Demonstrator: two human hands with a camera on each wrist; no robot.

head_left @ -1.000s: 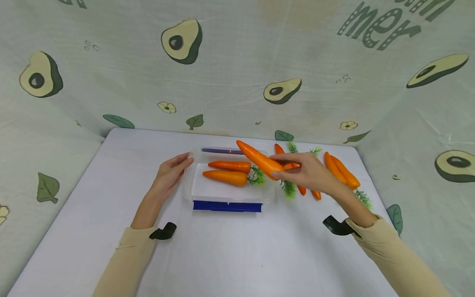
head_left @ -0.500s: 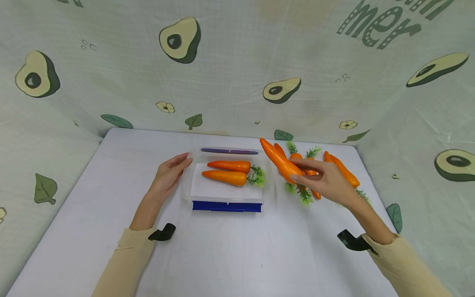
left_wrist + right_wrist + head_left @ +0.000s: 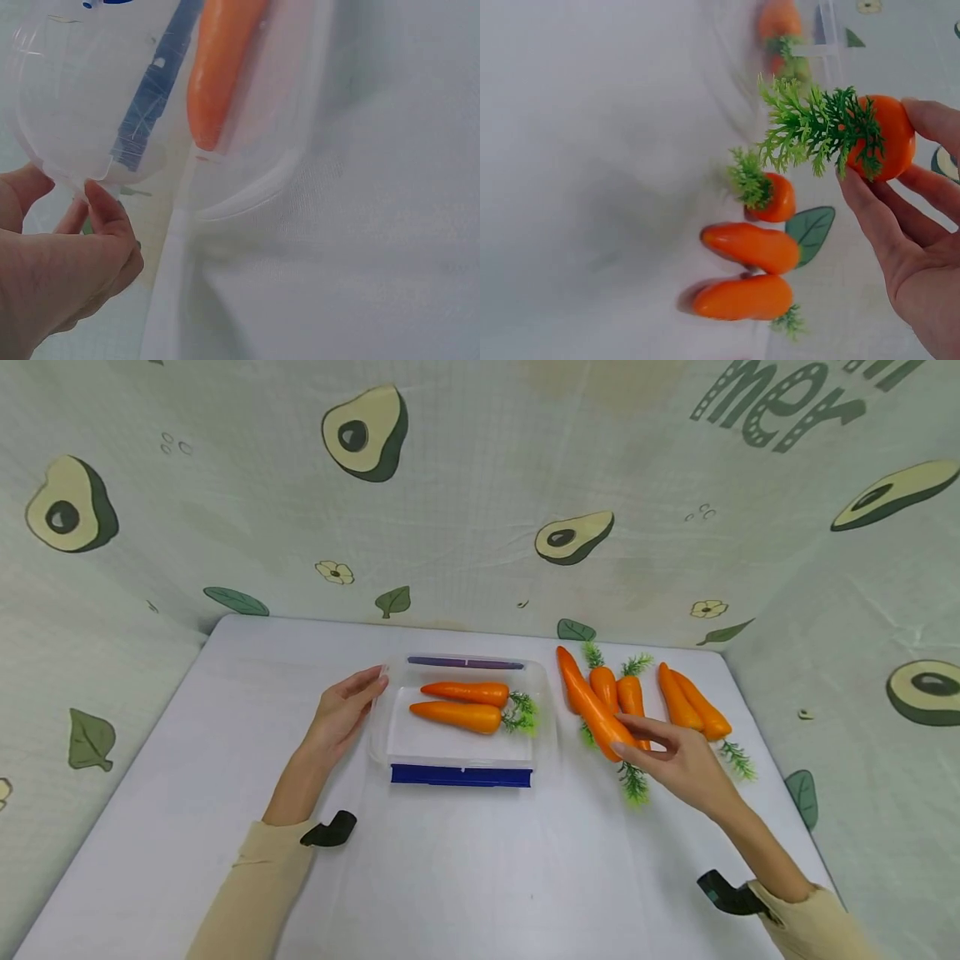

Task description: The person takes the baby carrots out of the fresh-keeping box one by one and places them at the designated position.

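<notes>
My left hand point(image 3: 337, 710) pinches the upper left edge of a clear plastic food container point(image 3: 442, 752) with blue clips. In the left wrist view, thumb and fingers of that hand point(image 3: 75, 262) grip the thin clear rim. Two orange toy carrots point(image 3: 468, 693) with green tops lie side by side inside, tips to the left. To the right of the container, my right hand point(image 3: 678, 768) holds another carrot point(image 3: 592, 706) by its thick end, tip pointing away. The right wrist view shows its leafy top point(image 3: 817, 127) and the thumb and fingers around the orange end point(image 3: 891, 139).
Under and behind the held carrot lie several more carrots point(image 3: 632, 696), partly hidden by it. Farther right is a pair of carrots point(image 3: 701, 706) close together. The white table point(image 3: 480, 868) meets a printed cloth point(image 3: 465, 527) at the back and sides.
My right hand has carried the carrot from over the container's right side rightward and toward me, above the loose carrots. The left hand stays on the container edge.
</notes>
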